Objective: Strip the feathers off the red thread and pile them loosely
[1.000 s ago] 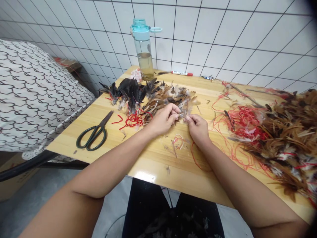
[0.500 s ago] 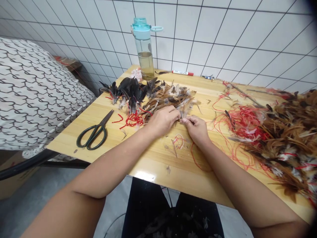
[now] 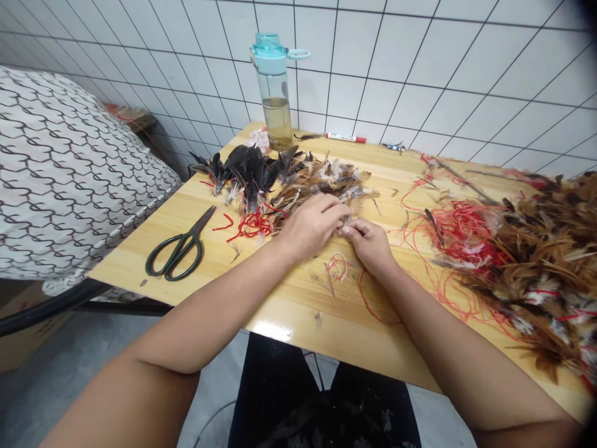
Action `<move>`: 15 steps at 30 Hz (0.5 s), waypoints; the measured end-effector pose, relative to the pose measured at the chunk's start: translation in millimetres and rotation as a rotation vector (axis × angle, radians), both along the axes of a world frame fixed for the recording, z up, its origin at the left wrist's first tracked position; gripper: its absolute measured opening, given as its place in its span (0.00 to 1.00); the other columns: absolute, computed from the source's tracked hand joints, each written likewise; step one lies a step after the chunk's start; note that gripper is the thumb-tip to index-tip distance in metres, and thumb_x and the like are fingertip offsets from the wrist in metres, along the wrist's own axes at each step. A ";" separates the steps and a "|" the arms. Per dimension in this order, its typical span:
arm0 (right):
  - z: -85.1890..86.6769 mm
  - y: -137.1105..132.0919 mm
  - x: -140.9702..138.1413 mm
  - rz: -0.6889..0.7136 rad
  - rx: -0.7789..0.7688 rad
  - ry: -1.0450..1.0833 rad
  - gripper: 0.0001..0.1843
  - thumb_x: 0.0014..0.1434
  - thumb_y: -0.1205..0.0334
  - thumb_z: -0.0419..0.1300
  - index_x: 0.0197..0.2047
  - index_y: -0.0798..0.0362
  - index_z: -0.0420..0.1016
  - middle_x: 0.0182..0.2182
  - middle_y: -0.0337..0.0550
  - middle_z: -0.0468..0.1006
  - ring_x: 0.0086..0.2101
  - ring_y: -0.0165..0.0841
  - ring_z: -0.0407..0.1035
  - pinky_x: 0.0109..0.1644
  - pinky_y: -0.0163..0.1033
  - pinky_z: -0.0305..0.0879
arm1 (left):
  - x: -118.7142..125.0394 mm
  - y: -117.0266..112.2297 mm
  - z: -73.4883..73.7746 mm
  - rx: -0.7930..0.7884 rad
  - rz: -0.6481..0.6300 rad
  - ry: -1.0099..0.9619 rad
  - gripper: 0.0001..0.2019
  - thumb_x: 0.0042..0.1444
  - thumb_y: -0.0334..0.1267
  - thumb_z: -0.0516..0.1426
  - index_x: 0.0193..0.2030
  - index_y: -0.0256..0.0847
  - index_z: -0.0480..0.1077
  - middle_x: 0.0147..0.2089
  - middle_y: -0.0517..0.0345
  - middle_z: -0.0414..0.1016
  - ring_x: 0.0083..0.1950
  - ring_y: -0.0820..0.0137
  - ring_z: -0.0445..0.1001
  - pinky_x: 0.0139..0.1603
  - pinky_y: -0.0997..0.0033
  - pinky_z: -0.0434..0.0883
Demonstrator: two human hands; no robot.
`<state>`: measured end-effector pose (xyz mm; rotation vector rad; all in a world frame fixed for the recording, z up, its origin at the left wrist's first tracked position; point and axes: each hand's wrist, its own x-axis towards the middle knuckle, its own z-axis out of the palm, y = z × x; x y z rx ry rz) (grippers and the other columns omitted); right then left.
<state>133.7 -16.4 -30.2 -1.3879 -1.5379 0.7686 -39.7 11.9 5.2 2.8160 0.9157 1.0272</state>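
My left hand is closed, its fingers curled down over a small feather at the near edge of a brown and cream feather pile. Thumb and forefinger of my right hand pinch the same feather from the right, touching the left fingertips. Most of what lies between the fingers is covered. Black feather bundles lie left of the brown pile, with cut red string in front of them. A looped bit of string rests on the table below the hands.
Black-handled scissors lie on the wooden table at the left. A water bottle and a red-capped marker are by the tiled wall. Tangled red string and a large brown feather heap fill the right side.
My left hand has shifted slightly right, its fingers now reaching over the right fingertips. The thin quill seen between the hands is now mostly covered. My right hand has barely moved.
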 end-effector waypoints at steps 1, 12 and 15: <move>-0.3 0.1 0.9 -0.016 -0.008 0.035 0.09 0.52 0.58 0.58 0.26 0.52 0.75 0.25 0.38 0.76 0.30 0.32 0.67 0.39 0.38 0.63 | -1.1 -0.3 2.6 0.020 0.044 -0.051 0.12 0.64 0.35 0.49 0.49 0.40 0.71 0.48 0.49 0.72 0.49 0.65 0.67 0.51 0.64 0.65; 2.4 -2.0 -1.3 0.005 -0.012 0.076 0.11 0.54 0.57 0.57 0.26 0.52 0.75 0.23 0.37 0.73 0.28 0.30 0.65 0.37 0.37 0.63 | 9.2 -0.4 -3.9 -0.600 0.081 -0.345 0.06 0.56 0.36 0.57 0.30 0.38 0.75 0.33 0.59 0.76 0.35 0.72 0.70 0.41 0.71 0.66; 4.2 -4.5 -5.3 0.038 0.027 -0.027 0.10 0.54 0.60 0.56 0.24 0.51 0.75 0.25 0.39 0.75 0.30 0.32 0.67 0.40 0.38 0.63 | 11.7 -2.0 -3.9 -0.762 0.062 -0.413 0.09 0.55 0.38 0.57 0.28 0.37 0.73 0.27 0.61 0.74 0.30 0.75 0.67 0.36 0.73 0.64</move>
